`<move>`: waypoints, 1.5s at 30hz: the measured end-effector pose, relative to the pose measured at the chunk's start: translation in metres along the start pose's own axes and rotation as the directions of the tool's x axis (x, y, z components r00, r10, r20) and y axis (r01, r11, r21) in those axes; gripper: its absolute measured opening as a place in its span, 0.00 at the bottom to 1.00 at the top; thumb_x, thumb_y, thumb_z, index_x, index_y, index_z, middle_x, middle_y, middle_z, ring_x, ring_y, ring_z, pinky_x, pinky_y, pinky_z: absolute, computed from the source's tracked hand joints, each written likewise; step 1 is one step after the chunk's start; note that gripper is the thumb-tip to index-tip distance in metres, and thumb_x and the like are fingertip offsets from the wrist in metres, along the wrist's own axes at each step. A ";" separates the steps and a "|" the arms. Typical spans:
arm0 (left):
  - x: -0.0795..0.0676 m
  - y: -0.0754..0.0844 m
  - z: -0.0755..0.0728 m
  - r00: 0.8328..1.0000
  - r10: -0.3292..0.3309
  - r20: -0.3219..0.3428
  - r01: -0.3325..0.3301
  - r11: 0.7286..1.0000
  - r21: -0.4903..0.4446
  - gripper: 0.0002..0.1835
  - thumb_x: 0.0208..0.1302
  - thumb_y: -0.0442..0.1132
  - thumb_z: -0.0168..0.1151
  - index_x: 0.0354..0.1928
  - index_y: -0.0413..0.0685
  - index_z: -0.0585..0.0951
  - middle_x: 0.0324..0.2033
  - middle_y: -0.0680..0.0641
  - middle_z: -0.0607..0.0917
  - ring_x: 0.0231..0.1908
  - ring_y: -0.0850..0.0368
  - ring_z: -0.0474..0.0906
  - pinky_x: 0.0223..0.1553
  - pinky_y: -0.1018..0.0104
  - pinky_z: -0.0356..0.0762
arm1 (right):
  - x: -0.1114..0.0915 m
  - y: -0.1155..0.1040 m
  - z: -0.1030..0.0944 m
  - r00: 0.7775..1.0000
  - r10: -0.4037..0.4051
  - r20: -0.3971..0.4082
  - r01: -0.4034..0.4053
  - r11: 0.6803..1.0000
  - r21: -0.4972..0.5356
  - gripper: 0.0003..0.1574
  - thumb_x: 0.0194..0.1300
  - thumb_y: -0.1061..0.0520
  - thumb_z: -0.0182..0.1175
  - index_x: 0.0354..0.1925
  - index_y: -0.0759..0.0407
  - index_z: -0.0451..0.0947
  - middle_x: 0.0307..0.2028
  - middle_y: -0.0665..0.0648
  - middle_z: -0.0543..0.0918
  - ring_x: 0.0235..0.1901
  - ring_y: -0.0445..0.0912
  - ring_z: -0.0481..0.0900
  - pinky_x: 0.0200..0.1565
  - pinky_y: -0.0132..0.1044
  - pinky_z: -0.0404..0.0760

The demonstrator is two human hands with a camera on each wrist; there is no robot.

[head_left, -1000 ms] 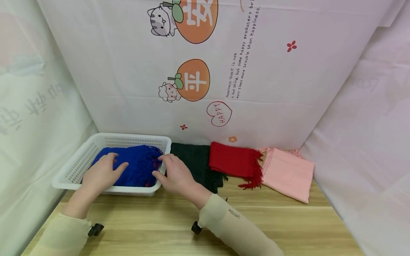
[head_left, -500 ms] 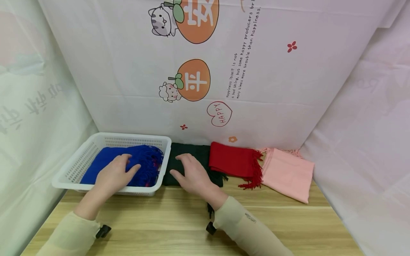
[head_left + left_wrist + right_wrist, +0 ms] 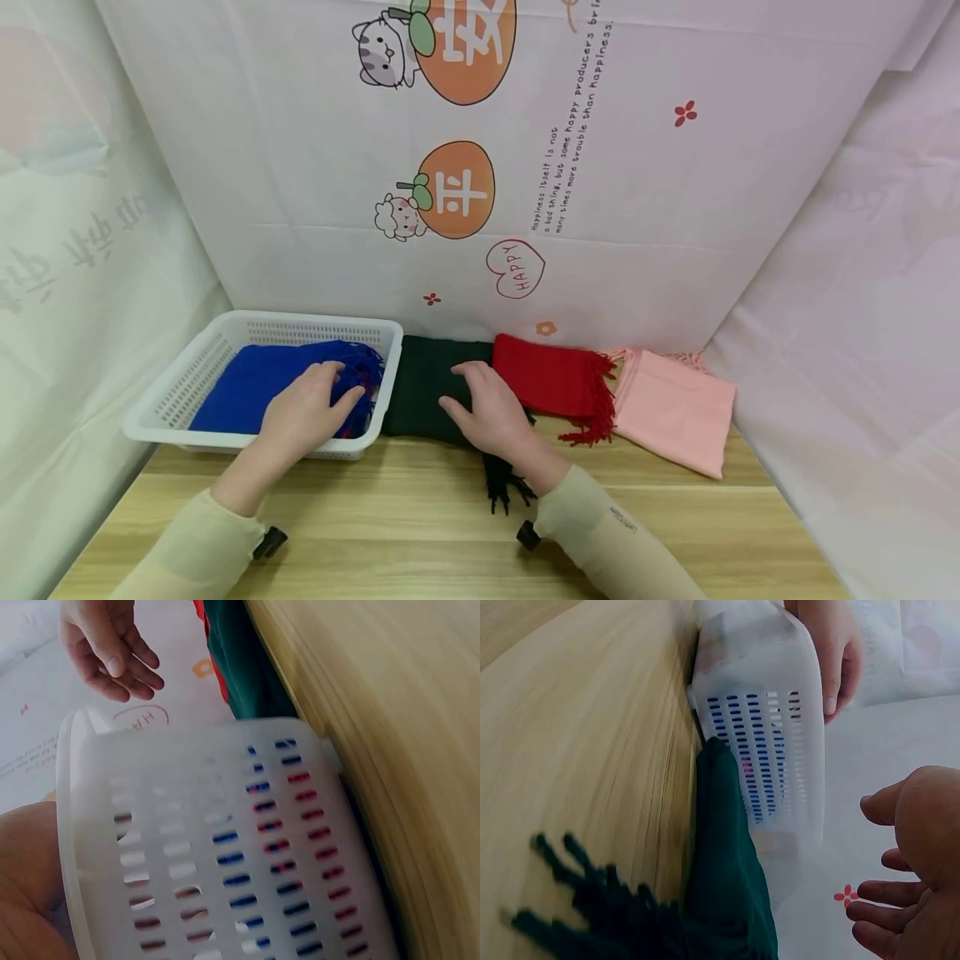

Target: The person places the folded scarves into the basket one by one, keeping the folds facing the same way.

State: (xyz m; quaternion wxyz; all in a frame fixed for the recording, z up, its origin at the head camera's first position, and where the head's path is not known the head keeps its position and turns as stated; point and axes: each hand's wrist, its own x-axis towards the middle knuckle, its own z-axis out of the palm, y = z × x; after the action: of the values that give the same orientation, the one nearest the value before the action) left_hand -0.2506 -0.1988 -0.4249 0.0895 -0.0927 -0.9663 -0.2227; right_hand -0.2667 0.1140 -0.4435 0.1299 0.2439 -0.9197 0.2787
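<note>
My left hand (image 3: 303,410) hovers, fingers loosely bent, over the right front of a white slotted basket (image 3: 322,318). Inside lies a folded blue scarf (image 3: 251,383) with its fringe at the right; red bits show beneath the fringe. My right hand (image 3: 491,414) is held over the right part of a folded dark green scarf (image 3: 423,383), which lies against the basket. Its thumb and fingers stand apart with nothing between them. In the right wrist view the right hand (image 3: 911,885) is raised beside the green scarf (image 3: 727,862), whose fringe spreads across the wood.
A folded red scarf (image 3: 547,379) with fringe lies right of the green one. Farther right is a folded pink scarf (image 3: 675,408). Printed white cloth (image 3: 300,167) rises behind and at both sides of the wooden table (image 3: 375,517).
Both hands have moved right: the left across the blue scarf, the right from the basket's right rim to over the green scarf. The scarves and basket stay in place.
</note>
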 end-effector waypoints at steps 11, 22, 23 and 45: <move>0.003 0.031 0.011 0.997 0.037 -0.068 -0.038 0.999 -0.001 0.33 0.82 0.55 0.65 0.73 0.34 0.78 0.62 0.33 0.85 0.61 0.34 0.84 0.56 0.32 0.85 | -0.006 0.024 -0.011 0.997 0.074 0.006 -0.074 0.997 -0.014 0.36 0.79 0.48 0.71 0.74 0.62 0.73 0.70 0.63 0.79 0.67 0.57 0.79 0.71 0.55 0.80; 0.001 0.055 0.023 0.987 0.115 -0.113 -0.115 0.993 0.008 0.33 0.80 0.54 0.69 0.71 0.34 0.79 0.60 0.34 0.85 0.56 0.37 0.84 0.51 0.37 0.88 | -0.014 0.039 -0.023 0.989 0.147 0.003 -0.147 0.988 -0.041 0.36 0.78 0.47 0.72 0.74 0.60 0.72 0.71 0.62 0.78 0.67 0.56 0.79 0.69 0.54 0.82; 0.001 0.057 0.024 0.986 0.121 -0.113 -0.121 0.993 0.008 0.33 0.80 0.54 0.69 0.71 0.33 0.79 0.60 0.34 0.85 0.57 0.37 0.84 0.52 0.37 0.88 | -0.015 0.041 -0.024 0.988 0.153 0.002 -0.153 0.987 -0.045 0.37 0.78 0.47 0.72 0.75 0.59 0.72 0.71 0.61 0.78 0.67 0.56 0.79 0.69 0.54 0.82; -0.002 0.082 0.046 0.945 0.291 -0.147 -0.286 0.957 0.055 0.31 0.76 0.53 0.75 0.66 0.33 0.83 0.58 0.34 0.87 0.58 0.37 0.85 0.59 0.39 0.86 | -0.034 0.091 -0.052 0.972 0.224 -0.065 -0.228 0.972 -0.059 0.38 0.77 0.47 0.72 0.75 0.62 0.73 0.70 0.64 0.78 0.68 0.61 0.78 0.68 0.62 0.81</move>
State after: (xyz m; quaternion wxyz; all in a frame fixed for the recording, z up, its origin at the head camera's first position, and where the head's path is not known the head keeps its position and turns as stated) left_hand -0.2373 -0.1061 -0.4325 0.1967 -0.2140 -0.9362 -0.1976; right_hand -0.2801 0.2227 -0.4549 0.1317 0.1249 -0.9461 0.2681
